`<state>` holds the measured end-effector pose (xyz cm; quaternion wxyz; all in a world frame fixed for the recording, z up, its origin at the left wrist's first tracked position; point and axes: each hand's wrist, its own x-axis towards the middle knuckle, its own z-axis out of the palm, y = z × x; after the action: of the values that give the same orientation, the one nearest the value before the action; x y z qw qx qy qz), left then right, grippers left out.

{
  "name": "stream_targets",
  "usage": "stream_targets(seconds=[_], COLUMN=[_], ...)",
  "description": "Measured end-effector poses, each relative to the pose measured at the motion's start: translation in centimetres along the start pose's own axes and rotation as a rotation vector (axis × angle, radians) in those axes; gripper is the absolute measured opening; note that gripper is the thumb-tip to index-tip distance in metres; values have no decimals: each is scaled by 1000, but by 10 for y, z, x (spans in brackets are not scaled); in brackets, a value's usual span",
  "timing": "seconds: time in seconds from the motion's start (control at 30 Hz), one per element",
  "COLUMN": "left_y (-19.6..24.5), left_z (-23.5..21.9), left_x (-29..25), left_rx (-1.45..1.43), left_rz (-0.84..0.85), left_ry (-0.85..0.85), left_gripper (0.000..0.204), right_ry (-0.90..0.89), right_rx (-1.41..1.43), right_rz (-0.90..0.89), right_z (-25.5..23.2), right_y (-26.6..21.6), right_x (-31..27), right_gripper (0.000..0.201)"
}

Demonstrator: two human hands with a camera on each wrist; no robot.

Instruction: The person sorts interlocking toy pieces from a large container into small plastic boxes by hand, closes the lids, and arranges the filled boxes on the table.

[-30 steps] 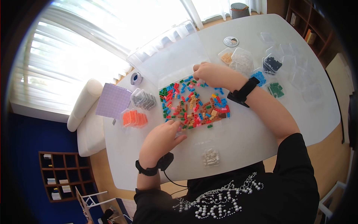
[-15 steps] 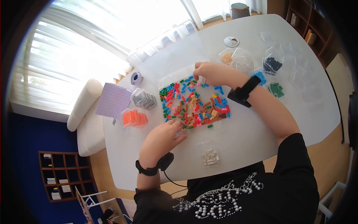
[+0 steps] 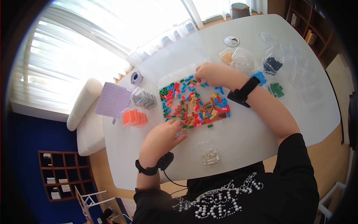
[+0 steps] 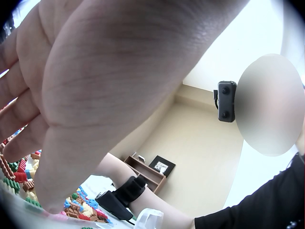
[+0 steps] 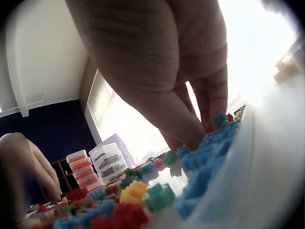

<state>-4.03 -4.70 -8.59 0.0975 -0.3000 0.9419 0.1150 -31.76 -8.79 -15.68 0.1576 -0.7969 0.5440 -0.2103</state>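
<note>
A clear box of mixed small bricks [image 3: 194,106] lies on the table, its lid raised behind it. My right hand [image 3: 214,74] reaches over the far side of the box. In the right wrist view, the fingers of that hand [image 5: 190,62] point down beside blue bricks [image 5: 205,157]; their tips are partly hidden, and I cannot tell whether they pinch a brick. At the box's near left corner rests my left hand [image 3: 160,140]. Seen in the left wrist view, the left hand [image 4: 76,100] has its fingers loosely extended above the box edge, with no brick visible in them.
Stacked containers of orange [image 3: 135,118] and grey pieces [image 3: 143,99], a purple sheet [image 3: 113,100] and a tape roll [image 3: 136,78] stand left. Containers with black [image 3: 272,65], blue [image 3: 260,77] and green bricks [image 3: 276,90] are right. A container of white pieces [image 3: 211,157] sits in front.
My right hand has shifted very slightly to the right at the far side of the box, its fingers drawn a little closer together. The left hand stays in place.
</note>
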Motion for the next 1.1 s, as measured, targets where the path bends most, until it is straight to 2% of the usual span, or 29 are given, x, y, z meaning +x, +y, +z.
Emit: stream_targets(seconds=[0.2,0.5,0.6,0.63,0.7,0.77,0.8,0.9,1.03,1.1], left_y=[1,1,-1,-2,-1,-2,-3,-2,2,4], left_z=[-1,0,0,0,-1,-2,-1,-2,-6,-7], left_x=[0,-3,-3,-3,-5,-7,-7,-9,-8,-8], left_rx=[5,3,-12,-24,-1,52,41,27,-14,7], left_rz=[1,8,-28,-61,-39,-7,-14,8,-54,-79], left_ry=[-1,22,-5,-40,-5,15,14,71,-18,-52], left_gripper=[33,34,38,43,38,33,33,33,45,46], right_ry=[31,1,115,167,147,22,-84,-339,-427,-418], right_rx=[-172,-166,-124,-81,-105,-58,25,-86,-255,-268], right_rz=[-75,18,-92,-158,-272,-453,-474,-668,-607,-490], right_z=[2,-6,-24,-34,-56,-58,-62,-45,8,24], right_y=[-3,-13,-31,-48,-92,-125,-143,-170,-187,-187], right_x=[-2,-4,-12,-20,-44,-69,-84,-107,-117,-117], right_gripper=[15,16,13,12,13,17,18,18,15,14])
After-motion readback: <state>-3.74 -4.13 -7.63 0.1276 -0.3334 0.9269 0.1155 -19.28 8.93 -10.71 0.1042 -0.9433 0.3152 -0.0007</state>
